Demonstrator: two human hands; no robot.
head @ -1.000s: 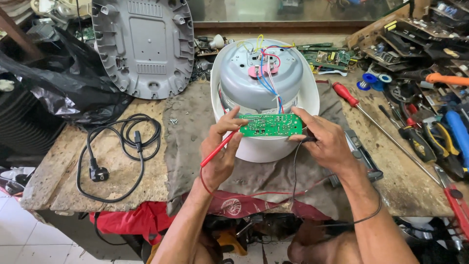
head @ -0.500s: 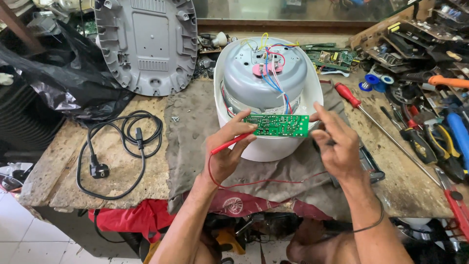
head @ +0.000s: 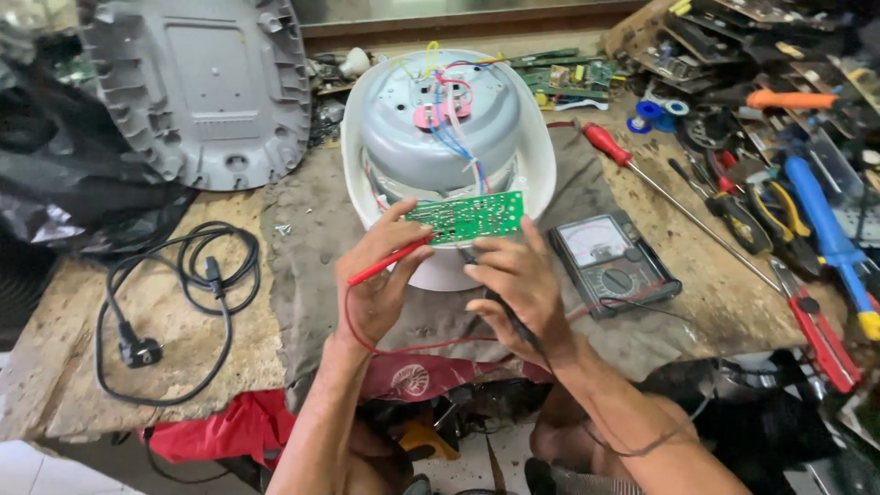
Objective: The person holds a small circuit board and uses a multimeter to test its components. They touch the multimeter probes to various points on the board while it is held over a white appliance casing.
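— Probes first: what does each of the hands hold?

— The left hand (head: 380,280) is curled shut around a red test probe (head: 390,262), its tip slanting up to the lower left edge of the green circuit board (head: 467,217), while the thumb and forefinger also steady that corner. The right hand (head: 518,284) has its fingers half open under the board's right end, propping it, with a black probe (head: 502,307) running along beneath the palm; where its tip lands cannot be told.

— And where is the board?

— It is lifted just in front of the upturned white appliance body (head: 449,156), tethered to it by blue and white wires (head: 458,147). The analog multimeter (head: 612,264) lies face up on the grey cloth (head: 302,266) just right of the right hand.

— How would the person do this probing well?

— Probably by keeping the board level and still, resting the wrists on the surface (head: 192,348), touching one solder point per probe so the tips do not bridge neighbours, and leaving slack in the wires. The meter dial should stay in plain sight, and the coiled black power cord (head: 179,302), lying well apart on the left, is best left unplugged.
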